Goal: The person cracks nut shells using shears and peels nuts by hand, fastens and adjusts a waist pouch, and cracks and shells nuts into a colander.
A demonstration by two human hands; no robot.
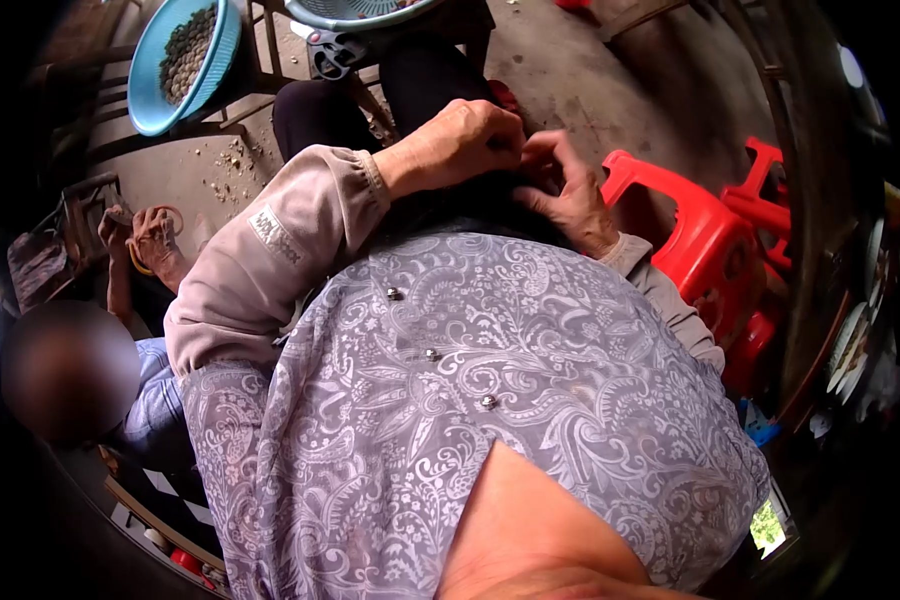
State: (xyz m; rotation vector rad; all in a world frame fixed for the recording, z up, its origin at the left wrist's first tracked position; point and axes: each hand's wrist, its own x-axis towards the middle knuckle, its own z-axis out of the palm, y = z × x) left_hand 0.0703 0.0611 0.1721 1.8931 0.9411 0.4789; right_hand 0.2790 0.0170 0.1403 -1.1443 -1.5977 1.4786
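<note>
My left hand (pixel 460 145) is closed above my lap, its fingers curled downward and their tips hidden. Close beside it, my right hand (pixel 575 195) has bent fingers reaching toward the left one, with the thumb lower down. Whatever lies between the two hands is too dark and covered to make out. Black cloth (pixel 450 205) lies under both wrists. Beyond my knees, grey-and-white-handled scissors (pixel 332 55) rest by the rim of a pale blue basket (pixel 365 18).
A blue basin (pixel 145 85) of small round brown pieces stands at the upper left, with crumbs (pixel 232 170) on the floor nearby. Red plastic stools (pixel 685 235) stand to my right. On my left sits another person, whose hands (pixel 155 240) hold something with an orange loop.
</note>
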